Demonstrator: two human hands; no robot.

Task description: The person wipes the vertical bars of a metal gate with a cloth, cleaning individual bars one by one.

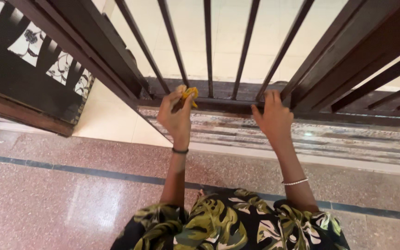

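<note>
At the bottom rail (218, 105) of a dark metal gate (302, 60), the person's left hand (176, 115) is raised with its fingers pinched around a small yellow cloth (189, 94), which is pressed against the rail just left of a vertical bar (208, 46), while the right hand (274, 116) lies near it on the same rail, fingers curled over the edge and holding nothing else. A black band (180, 151) circles the left wrist and a white beaded bracelet (295, 182) the right. Beneath the gate runs a streaked stone threshold (339, 139), then speckled pink flooring (61, 203) crossed by a dark stripe (93, 172); a leaf-print garment (228, 227) fills the lower edge.
</note>
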